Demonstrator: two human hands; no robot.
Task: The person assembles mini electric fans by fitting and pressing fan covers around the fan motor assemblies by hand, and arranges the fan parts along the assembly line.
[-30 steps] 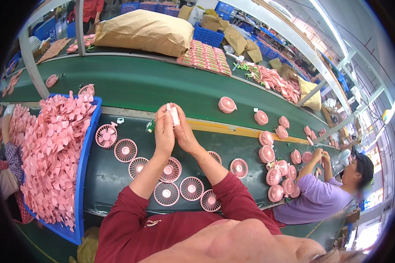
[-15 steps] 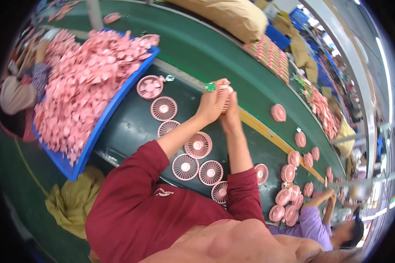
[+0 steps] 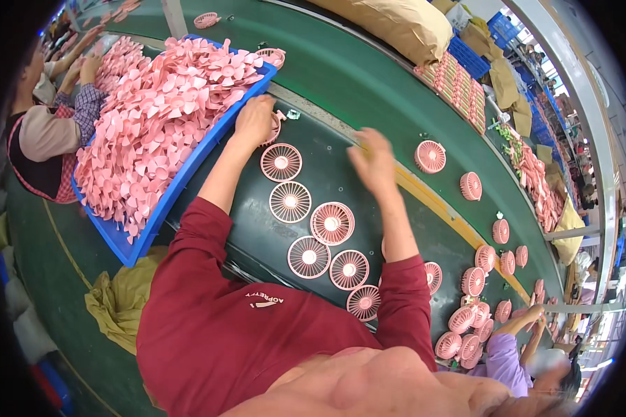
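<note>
My left hand point(image 3: 256, 119) is closed on the rim of a pink fan housing point(image 3: 274, 131) beside the blue bin; the hand covers most of it. Above the dark work surface, near the yellow strip, is my right hand point(image 3: 373, 163), smeared by motion, with no object visible in it. Between my arms lie several round pink fan grilles point(image 3: 290, 201), one of them in a deeper pink housing point(image 3: 332, 223). Beyond my right hand, a pink fan point(image 3: 430, 157) with a small green board at its edge rests on the green conveyor belt point(image 3: 313, 83).
A blue bin point(image 3: 181, 198) heaped with pink fan blades point(image 3: 167, 125) stands at the left. More pink fans point(image 3: 473, 281) cluster at the right. Co-workers sit at far left point(image 3: 49, 139) and lower right point(image 3: 511, 358). A brown sack point(image 3: 396, 28) lies across the belt.
My hands have parted; the fan they held together now appears on the belt. My left hand has moved left onto another housing. Fans on the belt have shifted right.
</note>
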